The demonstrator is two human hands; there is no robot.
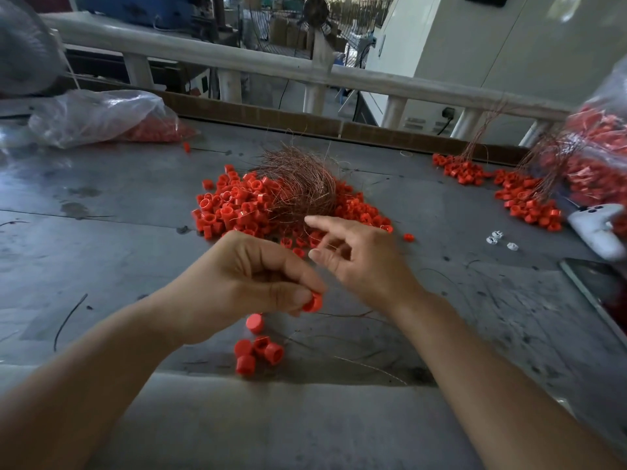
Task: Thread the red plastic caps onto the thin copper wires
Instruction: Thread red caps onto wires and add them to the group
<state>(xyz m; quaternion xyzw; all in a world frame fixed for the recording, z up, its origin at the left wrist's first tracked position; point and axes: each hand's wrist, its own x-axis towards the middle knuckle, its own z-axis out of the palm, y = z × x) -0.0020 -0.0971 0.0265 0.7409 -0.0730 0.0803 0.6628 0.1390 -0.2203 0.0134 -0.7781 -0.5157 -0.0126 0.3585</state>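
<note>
Cap (312, 302) pinched by left hand (251, 276): likely light, rigid, slick.
Right hand (359, 256) half-open, wire grip unclear; copper wires (298, 184) look springy, so hold near the tip.

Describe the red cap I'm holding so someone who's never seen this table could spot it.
Start at the heap of red caps under the copper wire tangle on the grey table. Nearer the camera is the left hand, pinching the cap at its fingertips. Unlike the loose caps just below, it is held off the table.
</note>
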